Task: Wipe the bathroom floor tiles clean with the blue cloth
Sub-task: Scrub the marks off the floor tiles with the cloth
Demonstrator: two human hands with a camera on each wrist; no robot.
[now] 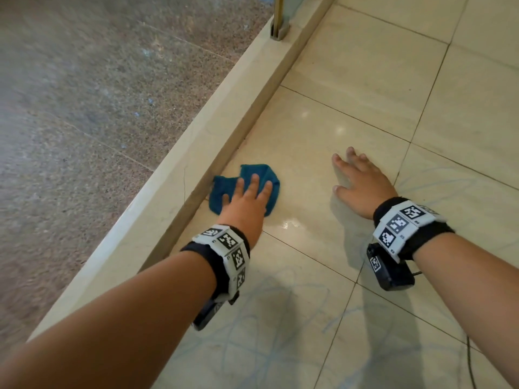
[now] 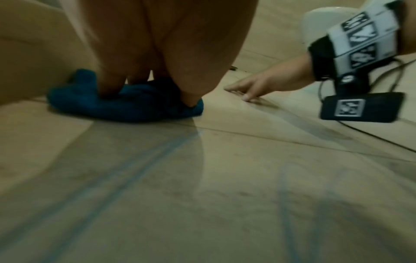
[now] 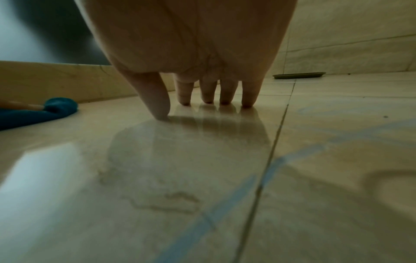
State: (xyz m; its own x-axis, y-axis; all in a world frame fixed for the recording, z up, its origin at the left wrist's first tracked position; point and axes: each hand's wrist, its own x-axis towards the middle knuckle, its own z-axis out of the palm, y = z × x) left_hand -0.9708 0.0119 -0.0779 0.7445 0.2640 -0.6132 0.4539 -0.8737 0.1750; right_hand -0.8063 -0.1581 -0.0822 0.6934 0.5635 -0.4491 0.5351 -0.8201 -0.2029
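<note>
Pressing down on blue cloth with left hand, fingers spread flat, nothing pinched. Lying bunched on cream floor tiles, touching base of raised curb at nine o'clock. Bracing at three o'clock of cloth with right hand, fingertips splayed on wet tile. Showing blue scribble marks at six o'clock.
</note>
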